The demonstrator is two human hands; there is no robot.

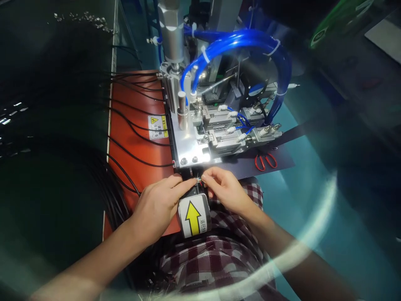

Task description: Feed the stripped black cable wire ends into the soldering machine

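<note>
Between my two hands is a small metallic connector (199, 180) with a bit of red beside it, just below the front edge of the machine's metal plate (191, 148). My left hand (159, 200) reaches in from the left, its index finger stretched to the connector and its other fingers partly hidden. My right hand (227, 188) pinches at the connector's right side with thumb and index finger. A black cylinder with a white label and yellow arrow (193, 217) lies directly under the hands.
An orange-red board (134, 125) with black cables and a warning sticker (158, 127) is at the left. Blue hoses (241, 39) arch over clamps and fittings. Red-handled scissors (265, 162) lie on a dark sheet at the right. More black cables (112, 196) hang at the left.
</note>
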